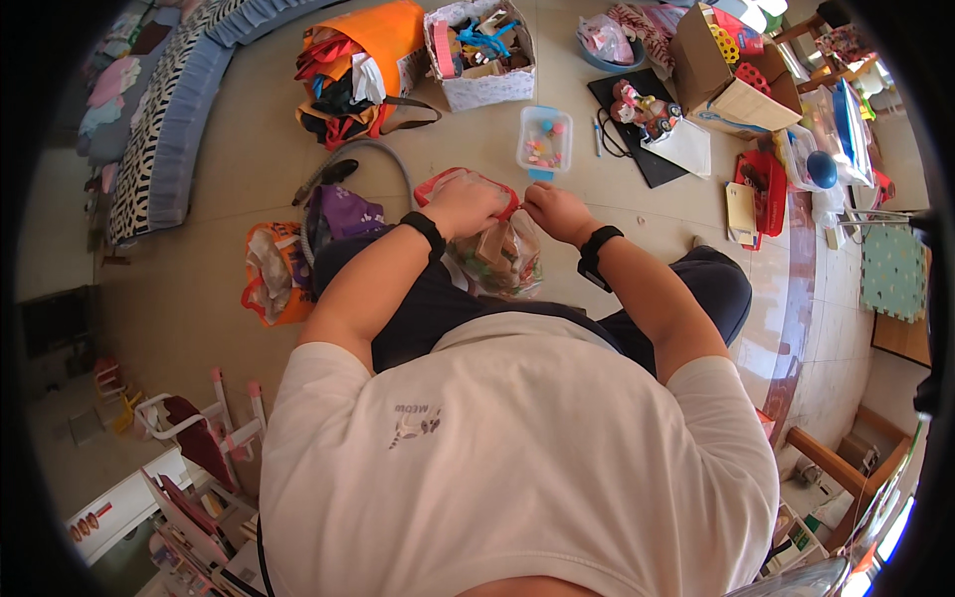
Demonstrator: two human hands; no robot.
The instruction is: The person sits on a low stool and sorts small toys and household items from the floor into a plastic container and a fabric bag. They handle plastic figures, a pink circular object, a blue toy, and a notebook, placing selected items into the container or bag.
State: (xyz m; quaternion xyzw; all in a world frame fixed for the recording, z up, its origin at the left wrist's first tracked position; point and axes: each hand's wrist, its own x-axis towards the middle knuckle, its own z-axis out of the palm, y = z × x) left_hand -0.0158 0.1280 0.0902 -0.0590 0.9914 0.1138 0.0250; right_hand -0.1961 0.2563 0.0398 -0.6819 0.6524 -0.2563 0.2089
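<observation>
Between my bent knees stands a clear plastic bag (501, 261) with a red top edge. Wooden-looking pieces and some green and red items show through its side. My left hand (466, 203) lies over the bag's mouth, its fingers curled onto the red edge. At the right corner of that edge, my right hand (556, 212) pinches the border between thumb and fingers. The two hands are close together, and parts of the bag's mouth are hidden under them. Just beyond sits a clear plastic box (545, 142) holding small colourful pieces.
An orange bag of fabric (365, 71) and a patterned box of toys (481, 56) stand ahead. On the right are a toy vehicle (656, 116) on a black board, and a cardboard carton (727, 82). A grey hose (395, 153) and an orange bag (272, 272) lie left.
</observation>
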